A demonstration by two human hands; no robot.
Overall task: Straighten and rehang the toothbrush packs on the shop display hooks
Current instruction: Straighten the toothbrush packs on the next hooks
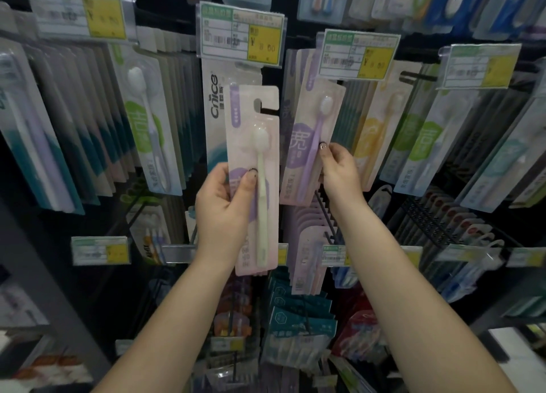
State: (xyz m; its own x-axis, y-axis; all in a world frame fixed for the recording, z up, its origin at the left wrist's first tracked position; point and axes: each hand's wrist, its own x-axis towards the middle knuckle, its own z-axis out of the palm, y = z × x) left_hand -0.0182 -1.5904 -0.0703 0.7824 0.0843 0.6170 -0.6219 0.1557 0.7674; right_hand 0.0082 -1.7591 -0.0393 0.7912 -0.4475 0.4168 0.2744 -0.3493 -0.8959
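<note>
My left hand (227,206) grips a pale pink toothbrush pack (254,144) with a cream brush, held upright and off its hook in front of the display; its hang slot shows at the top. My right hand (339,168) pinches the right edge of a purple-brush pack (310,135) that hangs tilted at the front of a row on a hook. A white "cnice" pack (215,103) hangs just behind the held pack.
Price tags (240,35) sit on the hook ends above each row. Rows of green (147,126), yellow (372,138) and teal packs hang left and right. Lower hooks carry purple packs (307,253) and teal sachets (295,313). A grey shelf post stands at lower left.
</note>
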